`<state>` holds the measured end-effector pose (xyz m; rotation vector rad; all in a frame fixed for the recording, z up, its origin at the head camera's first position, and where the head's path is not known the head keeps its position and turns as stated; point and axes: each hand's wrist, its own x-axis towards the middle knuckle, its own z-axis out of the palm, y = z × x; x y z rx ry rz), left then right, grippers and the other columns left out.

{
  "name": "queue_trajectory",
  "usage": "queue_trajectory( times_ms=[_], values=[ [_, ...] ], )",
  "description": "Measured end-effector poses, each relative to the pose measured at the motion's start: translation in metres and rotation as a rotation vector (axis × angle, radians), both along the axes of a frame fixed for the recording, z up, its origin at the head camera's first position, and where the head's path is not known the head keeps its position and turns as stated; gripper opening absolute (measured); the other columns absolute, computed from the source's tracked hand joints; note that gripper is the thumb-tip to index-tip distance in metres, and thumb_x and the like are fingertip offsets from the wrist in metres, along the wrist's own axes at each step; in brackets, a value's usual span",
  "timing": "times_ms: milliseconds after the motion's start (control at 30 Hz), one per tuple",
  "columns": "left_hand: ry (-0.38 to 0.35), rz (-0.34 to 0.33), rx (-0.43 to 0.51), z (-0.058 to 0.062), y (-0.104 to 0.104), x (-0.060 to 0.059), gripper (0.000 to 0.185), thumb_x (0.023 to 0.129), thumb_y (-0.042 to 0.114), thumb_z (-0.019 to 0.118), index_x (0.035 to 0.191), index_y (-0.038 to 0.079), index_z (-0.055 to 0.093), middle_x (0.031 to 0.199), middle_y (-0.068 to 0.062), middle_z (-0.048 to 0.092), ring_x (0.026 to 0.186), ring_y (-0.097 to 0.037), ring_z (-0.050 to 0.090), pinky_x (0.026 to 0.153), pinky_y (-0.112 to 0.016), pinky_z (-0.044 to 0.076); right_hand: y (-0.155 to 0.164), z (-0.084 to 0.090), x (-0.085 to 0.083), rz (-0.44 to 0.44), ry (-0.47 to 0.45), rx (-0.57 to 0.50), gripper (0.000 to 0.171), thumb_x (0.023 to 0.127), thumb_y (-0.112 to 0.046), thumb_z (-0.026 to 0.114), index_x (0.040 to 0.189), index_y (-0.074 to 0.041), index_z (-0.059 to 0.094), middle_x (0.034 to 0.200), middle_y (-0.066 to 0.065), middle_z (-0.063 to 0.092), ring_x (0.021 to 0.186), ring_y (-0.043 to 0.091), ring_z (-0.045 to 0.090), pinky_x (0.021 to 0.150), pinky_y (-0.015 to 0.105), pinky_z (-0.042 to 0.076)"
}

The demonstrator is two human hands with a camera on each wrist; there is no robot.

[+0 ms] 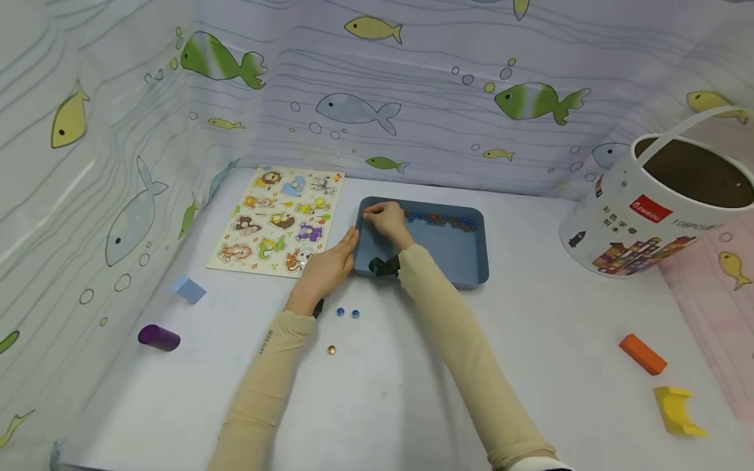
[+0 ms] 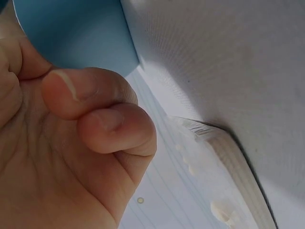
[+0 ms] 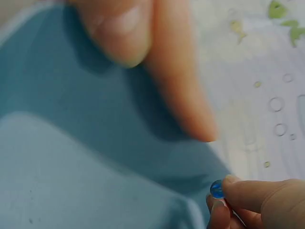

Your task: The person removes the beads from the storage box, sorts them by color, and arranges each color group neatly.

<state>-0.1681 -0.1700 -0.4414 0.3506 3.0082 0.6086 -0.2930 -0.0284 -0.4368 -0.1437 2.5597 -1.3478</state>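
My right hand (image 1: 385, 221) reaches into the back left corner of a grey-blue tray (image 1: 453, 258). In the right wrist view its thumb and fingers pinch a blue bead (image 3: 217, 189). My left hand (image 1: 326, 267) rests at the tray's left side, fingertips at the rim; its blurred fingers also show large in the right wrist view. In the left wrist view two of its fingers are bent over the palm. Blue and amber beads (image 1: 436, 220) line the tray's back wall. Two blue beads (image 1: 356, 314) and one amber bead (image 1: 332, 350) lie on the table in front.
An animal puzzle board (image 1: 283, 222) lies left of the tray. A light blue block (image 1: 190, 290) and a purple cylinder (image 1: 159, 337) are at the left. On the right are a white bucket (image 1: 654, 216), an orange block (image 1: 643, 354) and a yellow arch block (image 1: 677, 411).
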Motion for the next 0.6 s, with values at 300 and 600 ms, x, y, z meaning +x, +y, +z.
queue_trajectory(
  times_ms=[300, 600],
  values=[
    [-0.015, 0.002, -0.011, 0.000, 0.001, -0.001, 0.055, 0.103, 0.021, 0.037, 0.155, 0.013, 0.021, 0.162, -0.001, 0.019, 0.046, -0.017, 0.044, 0.044, -0.027, 0.039, 0.025, 0.023, 0.020, 0.015, -0.116, -0.260, 0.030, 0.095, -0.027, 0.063, 0.120, -0.012, 0.069, 0.117, 0.007, 0.067, 0.103, 0.024, 0.061, 0.092, 0.042, 0.050],
    [0.002, -0.004, -0.018, 0.000, 0.002, -0.001, 0.055, 0.102, 0.022, 0.037, 0.154, 0.010, 0.023, 0.161, -0.004, 0.021, 0.076, -0.027, 0.065, 0.050, -0.028, 0.045, 0.044, 0.028, 0.060, 0.117, 0.005, -0.285, 0.031, 0.095, -0.024, 0.062, 0.120, -0.006, 0.068, 0.107, 0.007, 0.068, 0.085, 0.022, 0.057, 0.074, 0.037, 0.049]
  ],
)
